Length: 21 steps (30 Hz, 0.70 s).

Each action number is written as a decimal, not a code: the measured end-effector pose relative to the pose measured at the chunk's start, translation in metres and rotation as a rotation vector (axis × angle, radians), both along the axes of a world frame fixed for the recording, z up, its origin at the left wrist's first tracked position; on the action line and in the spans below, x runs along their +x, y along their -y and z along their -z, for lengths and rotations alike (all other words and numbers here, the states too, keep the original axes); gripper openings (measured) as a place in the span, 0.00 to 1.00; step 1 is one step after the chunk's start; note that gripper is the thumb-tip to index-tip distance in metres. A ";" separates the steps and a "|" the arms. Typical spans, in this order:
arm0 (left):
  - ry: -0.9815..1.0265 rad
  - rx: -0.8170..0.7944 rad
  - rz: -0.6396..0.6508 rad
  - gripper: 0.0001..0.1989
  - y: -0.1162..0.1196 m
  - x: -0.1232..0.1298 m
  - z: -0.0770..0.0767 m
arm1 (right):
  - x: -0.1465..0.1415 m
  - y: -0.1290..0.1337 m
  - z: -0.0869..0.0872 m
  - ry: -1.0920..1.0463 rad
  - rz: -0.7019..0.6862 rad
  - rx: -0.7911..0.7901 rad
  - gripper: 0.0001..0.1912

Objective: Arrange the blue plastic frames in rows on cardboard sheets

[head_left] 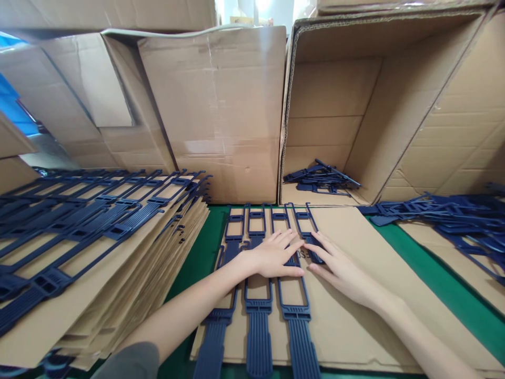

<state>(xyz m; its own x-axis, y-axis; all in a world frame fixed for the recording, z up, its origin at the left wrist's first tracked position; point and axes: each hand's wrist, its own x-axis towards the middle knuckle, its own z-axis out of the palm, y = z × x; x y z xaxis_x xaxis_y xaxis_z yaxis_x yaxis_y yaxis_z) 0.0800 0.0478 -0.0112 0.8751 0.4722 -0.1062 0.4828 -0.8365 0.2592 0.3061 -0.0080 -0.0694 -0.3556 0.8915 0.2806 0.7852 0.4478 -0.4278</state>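
Observation:
Dark blue plastic pieces, each with a ribbed flat part, a rectangular open frame and small hooks, lie in two rows on a cardboard sheet [355,316]. My left hand [276,255] rests flat across the middle of the rows, fingers spread, and partly covers some pieces. To its right, my right hand [335,263] has its fingers apart, touching the rightmost piece of the far row [303,218]. The fingertips of both hands nearly meet there. In the near row, a ribbed piece [259,337] lies between two similar ones.
On the left stands a tall stack of cardboard sheets [130,316] layered with more blue pieces. An open carton [327,89] behind holds a small heap of pieces [321,178]. Another loose pile [453,221] lies at right. Green table surface [410,252] shows between.

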 end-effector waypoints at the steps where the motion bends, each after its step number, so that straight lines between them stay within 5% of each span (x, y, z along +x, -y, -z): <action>1: -0.002 0.005 -0.002 0.42 0.000 0.000 -0.001 | 0.000 -0.001 0.001 -0.005 -0.003 0.010 0.24; 16: -0.040 0.039 0.001 0.41 0.001 -0.002 -0.004 | -0.003 -0.007 0.000 0.016 -0.064 0.071 0.17; 21: -0.070 0.015 -0.021 0.41 0.003 -0.004 -0.011 | 0.007 -0.004 -0.024 -0.014 -0.076 0.036 0.20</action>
